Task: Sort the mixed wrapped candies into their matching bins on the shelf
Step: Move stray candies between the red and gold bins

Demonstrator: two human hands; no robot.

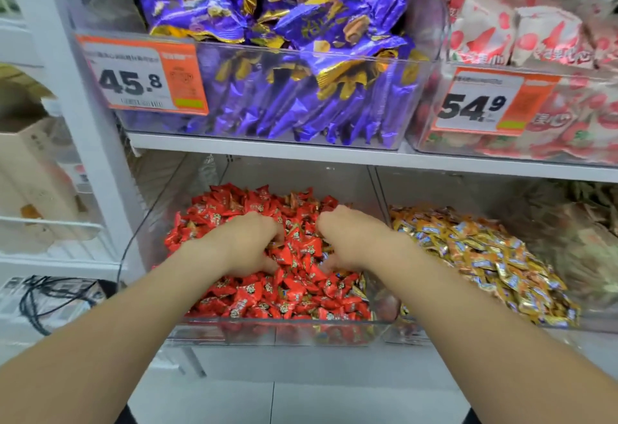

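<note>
1. Red wrapped candies (294, 293) are heaped all round your fingers. Your left hand (249, 244) and right hand (351, 239) are pushed down into the pile side by side, with a strip of candies between them.
2. Above your fingers a white shelf board (267, 149) runs across. On it, straight over your hands, stands a clear tub of purple packets (284, 96) with a price tag (140, 79) reading 45.8.
3. Up and to the right of your fingers a tub of strawberry-print packets (535, 39) carries a second tag (491, 102) reading 54.9.
4. Far left of your left fingers, past the shelf's white post (80, 106), sits a cardboard box (33, 163). A black cable (36, 303) loops below it.
5. Your red pile sits in a clear bin (284, 328), whose front wall lies on your side of the fingers. A few gold-toned wrappers show among the red by its right wall.
6. Just right of your right fingers, beyond that wall, a second clear bin (568, 328) holds gold-and-orange candies (485, 256).
7. Your fingertips are buried on both hands. The fingers curl downward, but you cannot tell whether they hold any candy.
8. Further right of the gold pile everything is blurred and cut off.
</note>
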